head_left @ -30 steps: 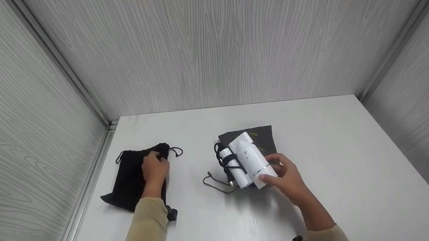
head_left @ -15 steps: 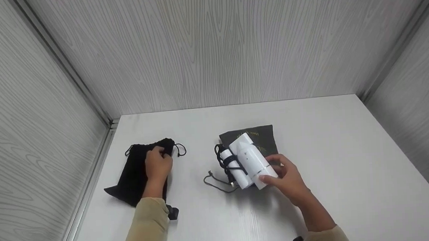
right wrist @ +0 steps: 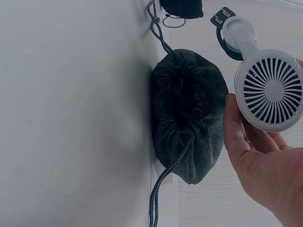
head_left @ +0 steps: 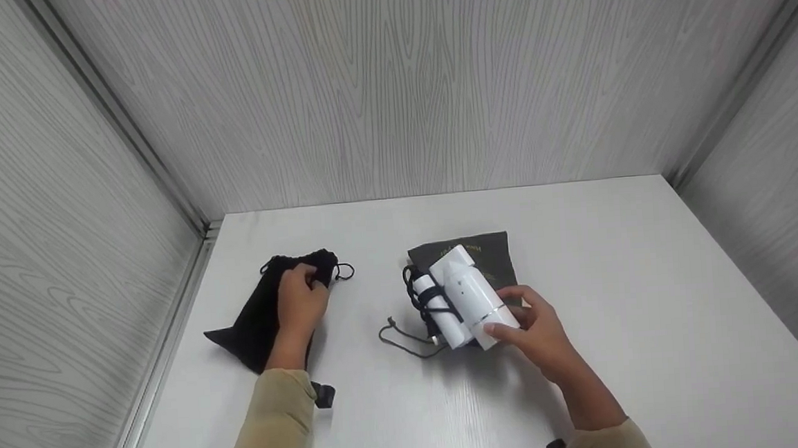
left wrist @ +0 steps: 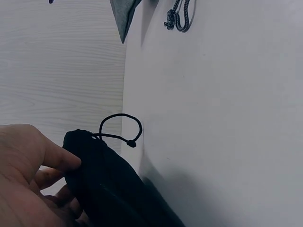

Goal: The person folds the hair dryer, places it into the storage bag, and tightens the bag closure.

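My left hand [head_left: 300,306] grips the neck of a black drawstring pouch [head_left: 262,315] on the left of the white table [head_left: 617,273]; the left wrist view shows fingers [left wrist: 28,161] curled round the pouch [left wrist: 104,184] and its cord loop [left wrist: 122,127]. My right hand [head_left: 534,330] holds a white folded hair dryer [head_left: 466,296] with a black cord wound round its handle, above a dark grey drawstring bag [head_left: 484,257]. From the right wrist, the dryer's rear grille [right wrist: 270,97] sits against my fingers [right wrist: 236,127], beside the grey bag's gathered mouth [right wrist: 189,109].
Grey wood-grain walls [head_left: 390,86] close the table in at the back and both sides. The grey bag's drawstring [head_left: 399,342] trails on the table left of the dryer. Bare tabletop lies to the right and front.
The left hand has dragged the black pouch up and to the right, bunching its neck. The right hand has raised the hair dryer slightly over the grey bag.
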Demonstrator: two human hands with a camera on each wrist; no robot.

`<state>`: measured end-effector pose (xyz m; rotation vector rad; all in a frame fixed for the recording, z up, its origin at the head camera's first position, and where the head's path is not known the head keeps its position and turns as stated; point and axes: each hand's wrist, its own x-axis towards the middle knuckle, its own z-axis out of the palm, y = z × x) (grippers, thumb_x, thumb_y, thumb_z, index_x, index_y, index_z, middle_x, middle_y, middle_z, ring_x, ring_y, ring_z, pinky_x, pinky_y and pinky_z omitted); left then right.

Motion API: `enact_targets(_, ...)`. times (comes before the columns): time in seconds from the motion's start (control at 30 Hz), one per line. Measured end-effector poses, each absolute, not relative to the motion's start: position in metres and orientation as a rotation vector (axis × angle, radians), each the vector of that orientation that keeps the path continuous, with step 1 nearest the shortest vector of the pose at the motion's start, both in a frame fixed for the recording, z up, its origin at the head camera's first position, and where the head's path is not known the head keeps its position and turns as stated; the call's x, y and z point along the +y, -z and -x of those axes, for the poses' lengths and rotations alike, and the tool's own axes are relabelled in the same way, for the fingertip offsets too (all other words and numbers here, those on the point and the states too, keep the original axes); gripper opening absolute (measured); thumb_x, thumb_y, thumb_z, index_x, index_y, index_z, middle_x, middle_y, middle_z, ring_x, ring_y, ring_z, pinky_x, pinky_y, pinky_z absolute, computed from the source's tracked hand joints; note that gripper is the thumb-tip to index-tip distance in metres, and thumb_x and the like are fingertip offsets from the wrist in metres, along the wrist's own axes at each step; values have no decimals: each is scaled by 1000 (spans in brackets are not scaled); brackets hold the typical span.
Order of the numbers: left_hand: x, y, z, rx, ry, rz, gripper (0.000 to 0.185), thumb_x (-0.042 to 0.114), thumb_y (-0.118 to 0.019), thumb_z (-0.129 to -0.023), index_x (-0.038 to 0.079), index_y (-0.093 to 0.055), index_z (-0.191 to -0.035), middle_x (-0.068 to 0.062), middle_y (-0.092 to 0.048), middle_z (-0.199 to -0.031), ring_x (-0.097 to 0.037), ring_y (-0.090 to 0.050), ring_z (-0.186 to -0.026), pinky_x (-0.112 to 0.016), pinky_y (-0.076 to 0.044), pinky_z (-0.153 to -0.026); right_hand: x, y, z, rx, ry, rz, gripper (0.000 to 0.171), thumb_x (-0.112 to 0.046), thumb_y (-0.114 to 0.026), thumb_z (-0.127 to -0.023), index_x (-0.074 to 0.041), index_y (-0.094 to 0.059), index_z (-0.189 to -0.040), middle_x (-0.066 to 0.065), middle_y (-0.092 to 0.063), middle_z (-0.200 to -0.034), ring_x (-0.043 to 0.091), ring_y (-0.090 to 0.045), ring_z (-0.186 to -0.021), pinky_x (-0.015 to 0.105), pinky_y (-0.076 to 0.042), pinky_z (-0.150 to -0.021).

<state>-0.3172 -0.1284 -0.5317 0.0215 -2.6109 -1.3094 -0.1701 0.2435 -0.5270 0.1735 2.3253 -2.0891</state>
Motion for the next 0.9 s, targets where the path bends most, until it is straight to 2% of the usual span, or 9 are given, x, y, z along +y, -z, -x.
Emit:
enact_targets(0.4, -125, 524, 315, -2549, 1358, 101, 30, 1, -55, -93, -7, -70, -118, -26, -65, -118, -40, -62, -113, -50, -49, -104, 236, 523, 163, 2369, 2072, -238, 60, -10, -88, -85, -13, -57, -136, 25, -70, -132, 31, -73, -113, 39, -59, -88)
enact_targets(0.57, -124, 518, 314, -2527, 1418, 136, 28, 4, -54, -96, -4, -70, -118, -23, -66, -120, -36, -62, -113, -48, -49, -104, 235, 522, 162, 2389, 2065, -265, 60, -11, -88, -85, -14, -57, -137, 25, -69, -135, 32, -72, -115, 40, -58, -89)
enact_targets(0.77, -121, 512, 310, -2553, 1436, 103, 24, 9, -50, -99, 1, -69, -110, -20, -68, -120, -35, -62, -117, -47, -47, -106, 235, 523, 162, 2376, 2076, -264, 60, -9, -88, -85, -13, -57, -136, 26, -70, -133, 31, -73, -112, 38, -58, -88)
enact_targets(0.9, -120, 512, 307, -2569, 1446, 76, 22, 10, -47, -99, 4, -68, -103, -18, -71, -113, -34, -64, -109, -46, -49, -100, 235, 523, 162, 2389, 2064, -271, 61, -11, -89, -85, -14, -57, -136, 26, -70, -133, 31, -73, -112, 40, -58, -89)
